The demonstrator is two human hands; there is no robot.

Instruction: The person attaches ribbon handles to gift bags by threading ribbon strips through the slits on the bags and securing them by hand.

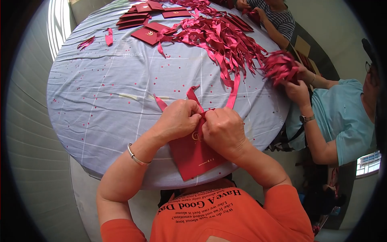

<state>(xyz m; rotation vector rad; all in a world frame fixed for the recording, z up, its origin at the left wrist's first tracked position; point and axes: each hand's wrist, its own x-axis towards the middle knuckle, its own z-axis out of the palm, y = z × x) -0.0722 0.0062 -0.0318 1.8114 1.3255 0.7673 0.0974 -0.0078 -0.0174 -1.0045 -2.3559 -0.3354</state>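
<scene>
In front of me, a dark red paper gift bag [194, 159] with gold print lies flat at the near edge of the round table. My left hand [179, 117] is closed in a pinch on a red ribbon [193, 96] at the bag's top edge. Close beside it, my right hand [224, 131] is also closed on the ribbon, its fingers curled over the bag's top right. One pink-red strip [234, 90] runs up from behind my right hand toward the ribbon pile. The ribbon between my fingertips is mostly hidden.
A big heap of red ribbons [217, 38] covers the far right of the table [100, 133]. Stacked red bags [135, 18] lie at the far left, with small red dots scattered about. A co-worker in light blue [338, 117] holds a ribbon bunch [281, 67]; another person in stripes [278, 18] sits beyond.
</scene>
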